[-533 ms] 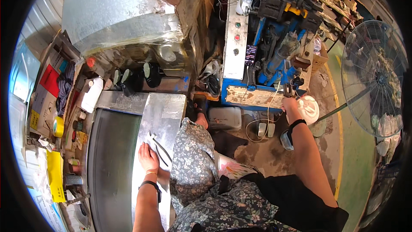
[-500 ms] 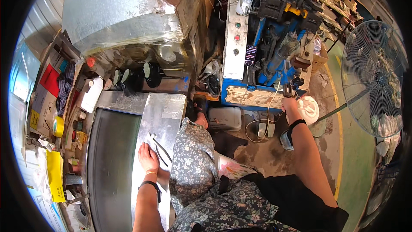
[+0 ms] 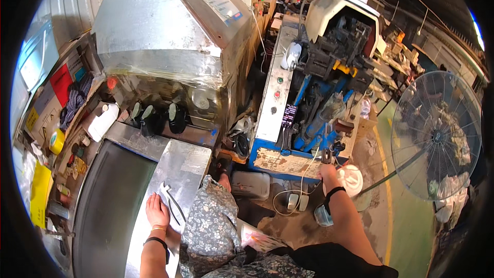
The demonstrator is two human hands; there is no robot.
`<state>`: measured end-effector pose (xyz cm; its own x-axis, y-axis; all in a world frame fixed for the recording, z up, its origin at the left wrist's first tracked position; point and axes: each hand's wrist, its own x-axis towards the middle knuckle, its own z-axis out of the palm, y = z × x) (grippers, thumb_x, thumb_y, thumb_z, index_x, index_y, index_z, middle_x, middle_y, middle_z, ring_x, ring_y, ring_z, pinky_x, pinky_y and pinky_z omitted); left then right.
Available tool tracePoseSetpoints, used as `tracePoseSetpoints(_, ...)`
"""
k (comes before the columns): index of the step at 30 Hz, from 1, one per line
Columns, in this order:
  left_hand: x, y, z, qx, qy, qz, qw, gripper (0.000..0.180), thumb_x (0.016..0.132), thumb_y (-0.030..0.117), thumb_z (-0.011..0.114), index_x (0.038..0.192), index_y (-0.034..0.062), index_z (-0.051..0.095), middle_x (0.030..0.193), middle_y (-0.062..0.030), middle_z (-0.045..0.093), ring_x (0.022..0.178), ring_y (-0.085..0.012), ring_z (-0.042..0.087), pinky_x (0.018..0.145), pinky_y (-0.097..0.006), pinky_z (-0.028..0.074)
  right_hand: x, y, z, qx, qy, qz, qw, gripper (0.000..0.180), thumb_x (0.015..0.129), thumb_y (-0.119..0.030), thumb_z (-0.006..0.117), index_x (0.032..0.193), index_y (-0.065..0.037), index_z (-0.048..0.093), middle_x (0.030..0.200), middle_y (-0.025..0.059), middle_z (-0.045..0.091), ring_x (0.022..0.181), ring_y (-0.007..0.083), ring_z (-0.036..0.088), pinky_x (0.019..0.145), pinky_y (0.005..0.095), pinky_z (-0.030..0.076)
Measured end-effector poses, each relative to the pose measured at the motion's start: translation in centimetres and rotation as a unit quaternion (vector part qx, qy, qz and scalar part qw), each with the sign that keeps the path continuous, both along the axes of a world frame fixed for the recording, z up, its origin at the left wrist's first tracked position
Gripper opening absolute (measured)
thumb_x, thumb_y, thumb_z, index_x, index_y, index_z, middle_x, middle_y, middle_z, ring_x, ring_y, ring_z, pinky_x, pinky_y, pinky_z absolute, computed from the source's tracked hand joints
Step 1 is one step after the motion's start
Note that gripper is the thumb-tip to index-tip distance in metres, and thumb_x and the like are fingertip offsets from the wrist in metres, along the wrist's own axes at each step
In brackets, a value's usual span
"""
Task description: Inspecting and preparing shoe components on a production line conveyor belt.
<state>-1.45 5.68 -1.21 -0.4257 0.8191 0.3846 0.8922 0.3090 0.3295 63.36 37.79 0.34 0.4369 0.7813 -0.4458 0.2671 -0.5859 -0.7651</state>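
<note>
My left hand [image 3: 156, 211] lies flat with fingers stretched out on a bare metal plate [image 3: 186, 162]. Just right of its fingers rests a pair of pincers [image 3: 175, 209] with a pale head and dark handles. My right arm reaches forward to the front of a blue machine [image 3: 288, 170]. There my right hand [image 3: 329, 173] is closed at a small dark part [image 3: 326, 155] low on the machine; what its fingers grip is hidden. Several black shoes [image 3: 149, 121] stand at the opening of a metal hood [image 3: 154, 31], beyond the plate.
A dark conveyor belt [image 3: 110, 211] runs left of the plate. A white jug [image 3: 103, 122] and yellow tape [image 3: 56, 141] sit on the left shelf. Near my right forearm are a white bucket [image 3: 351, 180] and a large floor fan [image 3: 436, 136]. A cable [image 3: 278, 203] and grey bin [image 3: 250, 185] lie below the machine.
The view has tilted up and shifted right, showing more of the hood and machine top. Both hands keep their places, left on the plate and right at the machine.
</note>
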Motion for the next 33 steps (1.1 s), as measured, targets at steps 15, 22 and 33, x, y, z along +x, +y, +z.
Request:
tracePoseSetpoints(15, 0.5, 0.6, -0.7, 0.019, 0.028, 0.007, 0.999, 0.032, 0.088, 0.01, 0.052, 0.115, -0.0043, 0.062, 0.127, -0.0188, 0.06, 0.12, -0.0345, 0.054, 0.106, -0.042, 0.04, 0.0, 0.1, 0.4, -0.033, -0.205, 0.067, 0.976, 0.034, 0.085, -0.021, 0.052, 0.104, 0.004, 0.066, 0.093, 0.0251, 0.069, 0.089, 0.0357, 0.067, 0.08, 0.0425, 0.051)
tracePoseSetpoints(22, 12.1, -1.4, 18.9, 0.296, -0.307, -0.283, 0.859, 0.029, 0.093, 0.008, 0.058, 0.118, -0.0049, 0.06, 0.113, -0.0173, 0.065, 0.097, -0.0226, 0.064, 0.089, -0.036, 0.05, -0.7, -0.5, 1.2, 0.011, -0.25, 0.072, 0.965, 0.047, 0.085, -0.034, 0.053, 0.111, 0.003, 0.066, 0.114, 0.0278, 0.063, 0.112, 0.0378, 0.06, 0.095, 0.042, 0.047)
tracePoseSetpoints(33, 22.2, -1.3, 31.5, 0.254, -0.373, -0.72, 0.528, 0.021, 0.094, 0.011, 0.057, 0.109, -0.0028, 0.062, 0.105, -0.0186, 0.065, 0.085, -0.027, 0.066, 0.079, -0.04, 0.052, -3.1, -2.5, 5.5, -0.014, -0.28, 0.056, 0.958, 0.044, 0.086, -0.031, 0.049, 0.107, 0.003, 0.069, 0.114, 0.026, 0.065, 0.11, 0.038, 0.061, 0.094, 0.0414, 0.048)
